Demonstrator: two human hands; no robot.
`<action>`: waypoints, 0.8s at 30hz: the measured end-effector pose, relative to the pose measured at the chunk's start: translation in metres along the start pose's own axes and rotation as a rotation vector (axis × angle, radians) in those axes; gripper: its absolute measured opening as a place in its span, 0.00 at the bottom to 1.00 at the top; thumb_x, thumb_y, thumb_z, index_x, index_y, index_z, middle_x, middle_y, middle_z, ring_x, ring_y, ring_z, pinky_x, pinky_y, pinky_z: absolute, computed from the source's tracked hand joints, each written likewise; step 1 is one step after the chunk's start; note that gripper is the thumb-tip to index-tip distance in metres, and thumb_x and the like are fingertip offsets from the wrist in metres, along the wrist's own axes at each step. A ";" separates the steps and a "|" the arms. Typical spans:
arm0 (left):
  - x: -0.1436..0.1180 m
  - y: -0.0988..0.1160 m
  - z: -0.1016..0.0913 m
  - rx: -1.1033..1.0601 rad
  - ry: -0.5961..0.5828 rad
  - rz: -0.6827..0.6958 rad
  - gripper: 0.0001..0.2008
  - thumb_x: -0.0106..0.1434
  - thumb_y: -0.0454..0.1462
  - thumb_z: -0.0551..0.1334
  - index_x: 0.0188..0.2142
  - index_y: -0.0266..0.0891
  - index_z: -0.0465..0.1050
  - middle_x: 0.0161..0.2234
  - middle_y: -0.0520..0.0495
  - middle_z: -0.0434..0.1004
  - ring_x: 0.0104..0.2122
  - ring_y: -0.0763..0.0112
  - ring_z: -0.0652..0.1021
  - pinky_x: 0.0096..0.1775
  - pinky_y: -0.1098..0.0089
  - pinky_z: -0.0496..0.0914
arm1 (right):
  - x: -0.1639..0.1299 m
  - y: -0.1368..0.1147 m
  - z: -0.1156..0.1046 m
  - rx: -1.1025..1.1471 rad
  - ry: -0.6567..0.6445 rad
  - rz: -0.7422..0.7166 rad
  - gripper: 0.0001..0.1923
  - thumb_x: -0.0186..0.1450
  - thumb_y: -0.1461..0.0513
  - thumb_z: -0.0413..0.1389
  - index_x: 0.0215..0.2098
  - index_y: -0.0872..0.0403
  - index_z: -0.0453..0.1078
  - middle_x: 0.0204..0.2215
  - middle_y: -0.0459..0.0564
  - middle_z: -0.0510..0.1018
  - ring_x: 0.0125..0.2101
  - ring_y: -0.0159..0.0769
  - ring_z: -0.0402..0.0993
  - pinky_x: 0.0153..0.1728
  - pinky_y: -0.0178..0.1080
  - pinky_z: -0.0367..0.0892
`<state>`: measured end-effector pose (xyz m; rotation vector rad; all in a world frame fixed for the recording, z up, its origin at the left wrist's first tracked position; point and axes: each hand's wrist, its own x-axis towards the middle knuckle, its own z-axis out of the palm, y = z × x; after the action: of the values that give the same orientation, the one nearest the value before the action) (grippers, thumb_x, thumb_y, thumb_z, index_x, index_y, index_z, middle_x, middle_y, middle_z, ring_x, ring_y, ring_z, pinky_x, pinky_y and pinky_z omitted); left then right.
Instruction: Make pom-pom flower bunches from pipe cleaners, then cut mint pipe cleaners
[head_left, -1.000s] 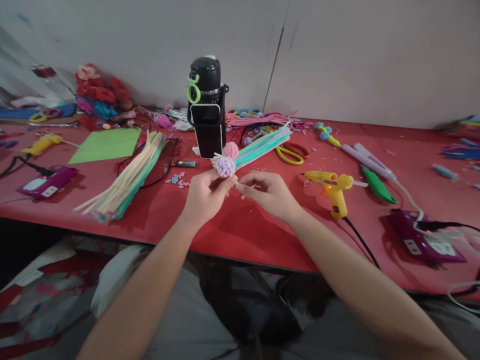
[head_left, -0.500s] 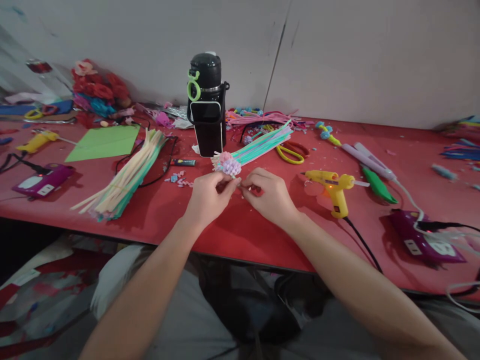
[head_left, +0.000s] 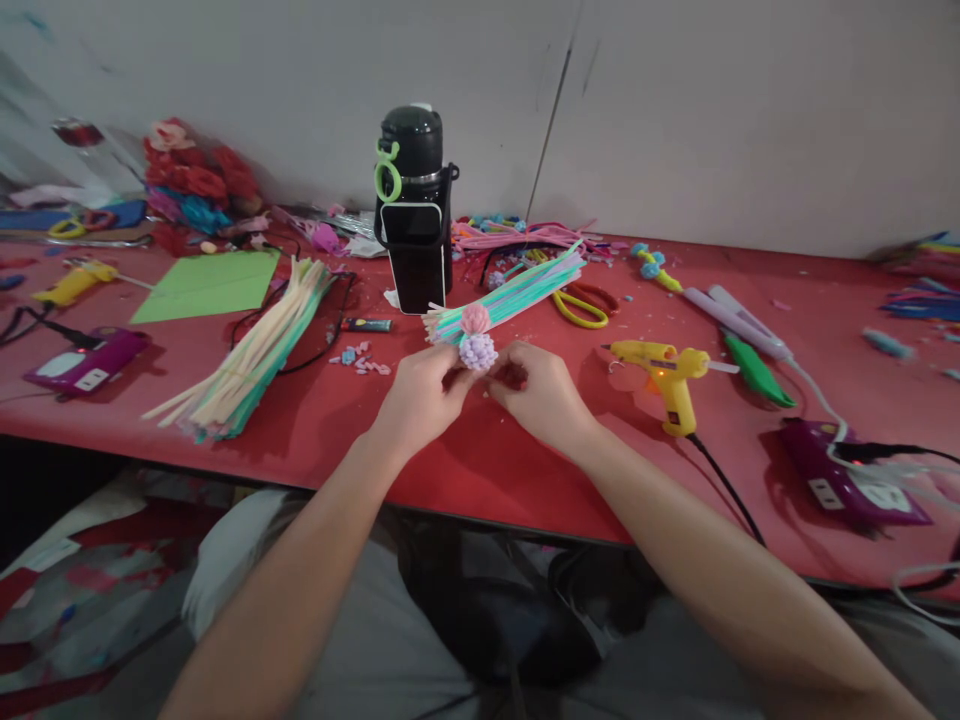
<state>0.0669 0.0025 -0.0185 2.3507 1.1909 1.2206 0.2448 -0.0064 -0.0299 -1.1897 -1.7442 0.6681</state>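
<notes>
Two small fuzzy balls joined together, a pink one (head_left: 475,319) above a lilac one (head_left: 478,351), stand up between my hands. My left hand (head_left: 431,385) is closed, its thumb and fingertips pinching just under the lilac ball. From the other side my right hand (head_left: 540,385) meets it with pinched fingers, also below the lilac ball; whether it grips the piece there is hidden. Right behind the balls lies a bundle of green, lilac and cream pipe cleaners (head_left: 525,292). Small cut bits (head_left: 361,360) in blue and pink are scattered left of my left hand.
A yellow glue gun (head_left: 664,375) stands right of my right hand, its cord running off the front edge. A black bottle (head_left: 412,200) with a phone against it is at the back. Another pipe-cleaner bundle (head_left: 251,355) lies left. Purple power strips (head_left: 851,475) sit at both sides.
The joined balls have turned upright and shifted slightly right and toward me, with the pink ball now above the lilac one. My fingertips have moved slightly lower, beneath them.
</notes>
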 end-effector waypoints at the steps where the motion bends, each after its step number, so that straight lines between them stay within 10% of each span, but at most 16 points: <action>1: 0.000 -0.001 0.001 0.016 0.004 0.016 0.09 0.63 0.32 0.65 0.27 0.38 0.68 0.24 0.50 0.73 0.25 0.70 0.73 0.29 0.70 0.64 | 0.000 0.000 0.000 0.000 0.006 0.011 0.01 0.56 0.65 0.58 0.28 0.54 0.70 0.27 0.48 0.76 0.27 0.33 0.70 0.30 0.36 0.65; 13: -0.003 -0.002 0.004 0.023 0.009 0.028 0.09 0.63 0.33 0.66 0.27 0.38 0.69 0.24 0.50 0.75 0.25 0.72 0.74 0.28 0.72 0.65 | 0.003 0.000 -0.002 0.033 -0.061 0.096 0.04 0.56 0.63 0.60 0.27 0.55 0.69 0.24 0.46 0.75 0.25 0.31 0.67 0.27 0.35 0.62; 24: -0.003 0.010 0.012 -0.300 0.075 -0.316 0.12 0.64 0.39 0.66 0.26 0.38 0.72 0.22 0.50 0.77 0.21 0.73 0.77 0.26 0.73 0.68 | -0.001 -0.001 0.004 -0.128 0.161 -0.182 0.08 0.59 0.70 0.57 0.25 0.53 0.66 0.24 0.45 0.73 0.25 0.31 0.67 0.28 0.35 0.63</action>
<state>0.0803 -0.0045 -0.0222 1.8374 1.2451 1.2810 0.2411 -0.0076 -0.0312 -1.1206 -1.7529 0.3474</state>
